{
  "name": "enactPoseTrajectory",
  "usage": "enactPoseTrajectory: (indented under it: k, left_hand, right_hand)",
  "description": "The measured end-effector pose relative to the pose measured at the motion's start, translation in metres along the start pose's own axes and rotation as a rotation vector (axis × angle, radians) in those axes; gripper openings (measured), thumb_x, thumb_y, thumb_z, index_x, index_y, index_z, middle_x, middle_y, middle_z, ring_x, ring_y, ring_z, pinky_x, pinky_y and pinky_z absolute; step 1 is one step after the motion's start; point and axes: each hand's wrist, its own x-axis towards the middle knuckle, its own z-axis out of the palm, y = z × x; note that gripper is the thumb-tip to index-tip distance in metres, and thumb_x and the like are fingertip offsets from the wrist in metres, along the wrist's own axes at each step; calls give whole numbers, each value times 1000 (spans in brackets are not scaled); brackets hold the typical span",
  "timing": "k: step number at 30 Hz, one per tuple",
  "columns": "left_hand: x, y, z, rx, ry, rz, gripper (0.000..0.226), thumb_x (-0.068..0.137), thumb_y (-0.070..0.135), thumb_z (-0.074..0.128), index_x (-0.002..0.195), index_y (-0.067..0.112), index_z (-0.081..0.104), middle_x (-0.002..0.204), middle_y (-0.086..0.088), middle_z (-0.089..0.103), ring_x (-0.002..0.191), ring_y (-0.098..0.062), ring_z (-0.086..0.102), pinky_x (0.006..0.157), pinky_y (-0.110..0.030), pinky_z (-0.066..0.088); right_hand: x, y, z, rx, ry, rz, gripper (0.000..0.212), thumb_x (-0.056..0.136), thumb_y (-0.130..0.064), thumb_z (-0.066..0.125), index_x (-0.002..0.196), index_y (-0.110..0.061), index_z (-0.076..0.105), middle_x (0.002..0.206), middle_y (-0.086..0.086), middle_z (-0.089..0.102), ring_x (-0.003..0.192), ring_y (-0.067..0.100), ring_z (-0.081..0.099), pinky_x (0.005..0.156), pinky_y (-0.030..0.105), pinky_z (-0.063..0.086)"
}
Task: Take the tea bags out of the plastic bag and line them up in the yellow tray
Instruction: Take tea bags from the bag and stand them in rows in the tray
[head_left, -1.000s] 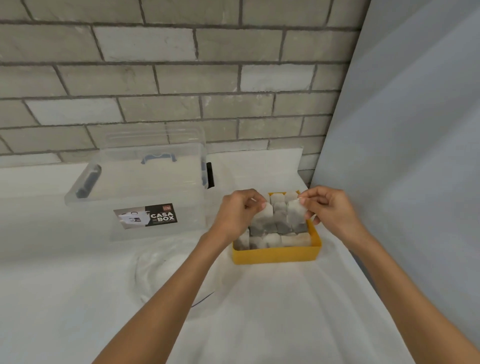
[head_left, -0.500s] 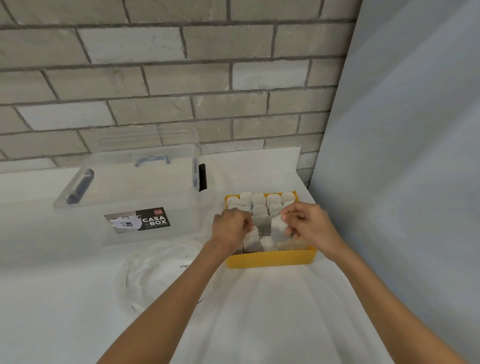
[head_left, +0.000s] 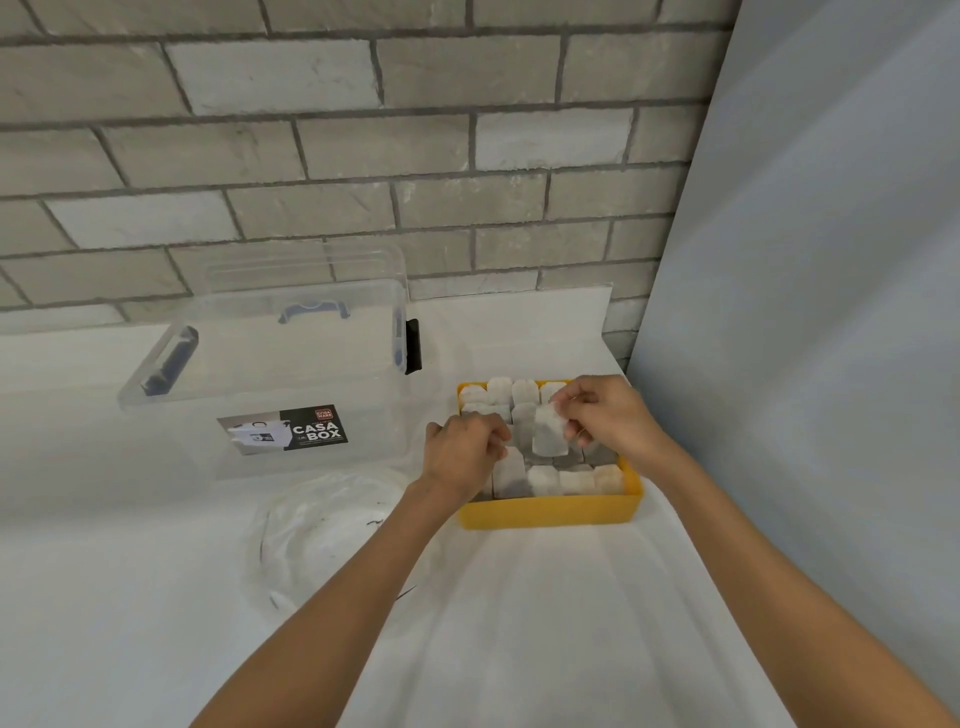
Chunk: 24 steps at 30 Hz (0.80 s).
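Over the yellow tray (head_left: 550, 513), the right hand (head_left: 612, 415) pinches a tea bag (head_left: 549, 440), probably light and soft, by its top edge, while the grip of the left hand (head_left: 464, 457) cannot be told.

Hands (head_left: 464, 453) (head_left: 610, 418) w/ tea bags (head_left: 548, 437) at tray (head_left: 550, 512)

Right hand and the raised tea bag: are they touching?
Touching. The head view shows the right hand with its fingers pinching the top edge of the raised tea bag above the yellow tray.
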Motion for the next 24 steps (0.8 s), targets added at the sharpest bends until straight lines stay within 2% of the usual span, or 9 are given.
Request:
enactPoseTrajectory:
  k: [4,9,11,14,17,19,21,24]
  left_hand:
    - [-2,-3,-3,-23,-1,-4,20,91,20,58,109,28,64,108,8,67,106,-17,58,92,-36,35]
    - [-6,-4,-9,-59,4,0,22,91,17,57,109,27,64,107,8,67,106,-16,58,91,-35,35]
    - [-7,-3,-11,-66,9,4,22,91,17,57,109,27,64,107,7,67,105,-16,58,91,-35,35]
    - [-9,-2,-13,-79,19,22,20,90,18,59,108,26,65,107,7,67,104,-16,59,90,-35,37]
    - [-15,1,-18,-130,19,66,17,89,19,61,105,24,66,105,5,68,99,-18,61,89,-37,44]
    - [-22,2,-23,-183,0,111,15,89,20,62,102,21,68,100,3,68,93,-18,61,86,-37,48]
    - [-33,3,-26,-221,-43,152,14,89,21,62,100,21,69,95,5,67,86,-14,59,81,-34,50]
    - [-47,4,-25,-235,-114,161,10,86,24,65,95,24,70,92,8,65,79,-8,57,76,-28,50]
  right_hand:
    - [4,11,15,-177,-139,114,13,90,-5,54,87,-8,66,61,8,63,40,6,54,43,17,44]
    - [9,29,28,-271,-119,93,17,89,0,49,85,-7,64,65,9,63,52,11,61,45,19,48]
    - [11,33,32,-278,-108,69,17,89,1,49,82,-7,62,65,11,63,56,15,62,48,23,51]
    - [10,35,34,-300,-123,31,12,90,0,52,90,-7,62,68,10,63,60,19,62,51,25,52]
    - [5,33,29,-457,-64,-111,18,89,-2,53,100,-6,67,84,5,63,80,18,58,67,24,46]
    - [-6,28,21,-506,-25,-208,20,90,-5,54,104,-9,68,93,5,64,82,15,56,71,21,44]
    - [-22,24,13,-466,-71,-252,18,90,-10,57,102,-15,69,90,2,66,80,14,60,71,20,48]
    - [-47,28,2,-446,-205,-256,11,88,-15,63,95,-19,71,82,-6,67,77,2,61,69,9,46]
